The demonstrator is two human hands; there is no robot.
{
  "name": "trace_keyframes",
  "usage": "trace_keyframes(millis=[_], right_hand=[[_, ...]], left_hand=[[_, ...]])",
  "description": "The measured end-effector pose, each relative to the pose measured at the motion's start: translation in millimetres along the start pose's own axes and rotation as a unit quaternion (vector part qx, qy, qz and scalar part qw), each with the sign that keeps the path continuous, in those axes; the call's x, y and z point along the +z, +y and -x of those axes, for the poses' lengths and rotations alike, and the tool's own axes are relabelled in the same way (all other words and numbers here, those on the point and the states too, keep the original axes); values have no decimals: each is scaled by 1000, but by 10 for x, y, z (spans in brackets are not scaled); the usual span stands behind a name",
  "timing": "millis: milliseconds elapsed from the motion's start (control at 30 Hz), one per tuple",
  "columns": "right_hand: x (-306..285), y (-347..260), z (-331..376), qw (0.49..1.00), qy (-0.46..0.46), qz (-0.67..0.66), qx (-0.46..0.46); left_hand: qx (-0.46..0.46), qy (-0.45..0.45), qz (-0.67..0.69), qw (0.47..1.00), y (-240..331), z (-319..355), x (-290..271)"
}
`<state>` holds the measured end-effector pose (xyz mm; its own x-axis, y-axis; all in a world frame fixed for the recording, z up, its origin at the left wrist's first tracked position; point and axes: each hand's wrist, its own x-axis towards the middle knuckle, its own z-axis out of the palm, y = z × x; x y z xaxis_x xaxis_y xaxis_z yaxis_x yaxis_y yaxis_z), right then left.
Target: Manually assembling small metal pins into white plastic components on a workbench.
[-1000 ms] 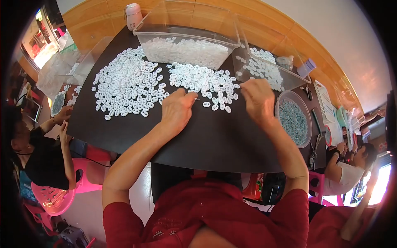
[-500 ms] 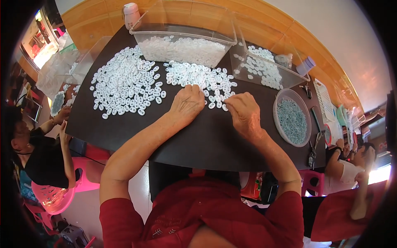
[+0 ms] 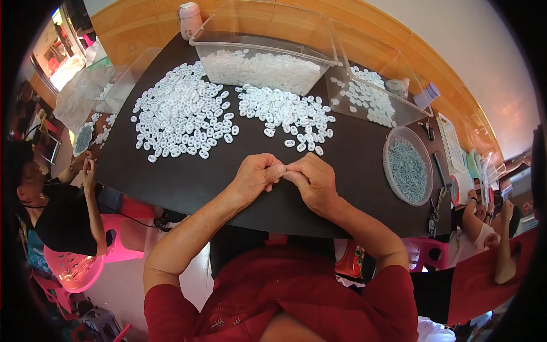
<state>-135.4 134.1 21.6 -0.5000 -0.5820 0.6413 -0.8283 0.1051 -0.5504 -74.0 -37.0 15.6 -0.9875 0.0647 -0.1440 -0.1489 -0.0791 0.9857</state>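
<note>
My left hand (image 3: 259,178) and my right hand (image 3: 312,181) meet over the dark table (image 3: 259,214), fingertips pinched together. Whatever small thing sits between them is hidden by the fingers. Just beyond my hands lies a smaller heap of white oval plastic pieces with two holes (image 3: 279,108), a few strays at its near edge. To its left spreads a larger heap of the same kind of pieces (image 3: 182,114). A round clear tub (image 3: 426,196) to the right of my hands holds many small grey metal pieces (image 3: 407,171).
Behind the heaps stand a clear plastic bin (image 3: 262,47) of white pieces and a second clear bin (image 3: 401,111). A pink bottle (image 3: 190,21), a purple-lidded container (image 3: 426,96) and pliers (image 3: 436,214) lie around them. Other people sit at left (image 3: 62,216) and right.
Both hands have drawn back from the smaller heap toward me. They were apart at its near edge and now touch at the fingertips. The view has shifted slightly.
</note>
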Motion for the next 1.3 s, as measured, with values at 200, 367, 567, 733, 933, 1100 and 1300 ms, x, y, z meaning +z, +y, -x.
trace_keyframes(millis=[200,367,567,733,933,1100,1300], right_hand=[[-85,-30,10,998,-26,-1,62],[-96,4,90,996,-8,-10,87],[-115,51,95,997,1,-4,73],[-114,84,79,997,14,-12,79],[-97,101,97,996,33,-12,88],[-91,94,106,995,28,-9,91],[-65,80,123,995,23,-8,94]], left_hand=[[187,155,-242,939,-71,-138,-85],[247,233,-545,766,-74,-332,-282],[257,195,-540,777,-93,-343,-280],[231,230,-496,805,-15,-373,-204],[214,231,-577,754,-55,-463,-150],[217,172,-518,809,-13,-428,-218],[206,133,-467,849,14,-398,-260]])
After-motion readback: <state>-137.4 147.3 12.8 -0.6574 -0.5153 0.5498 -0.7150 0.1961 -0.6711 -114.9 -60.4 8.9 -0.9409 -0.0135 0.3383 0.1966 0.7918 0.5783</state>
